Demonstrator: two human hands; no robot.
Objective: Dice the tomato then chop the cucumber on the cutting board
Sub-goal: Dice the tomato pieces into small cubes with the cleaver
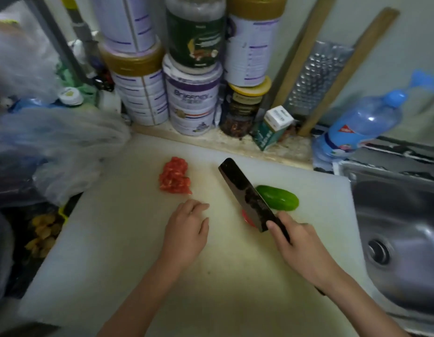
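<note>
- The white cutting board (pixel 114 263) lies nearest the viewer and fills the middle of the counter.
- Plastic bags (pixel 53 142) sit crumpled at the board's far left corner.
- The diced tomato (pixel 174 176) lies in a loose pile on the far left part of the board.
- The left hand (pixel 186 229) is palm down over the board, just short of the pile. Its fingers are relaxed and hold nothing.
- The knife (pixel 245 193) has a dark, broad blade angled away and to the left. A small red tomato piece (pixel 247 217) shows beneath its heel.
- The cucumber (pixel 281 198) lies whole on the board. Its left end is hidden behind the blade.
- The right hand (pixel 301 246) grips the knife handle, fingers curled round it.
- A steel sink (pixel 393 215) adjoins the board's right edge.
</note>
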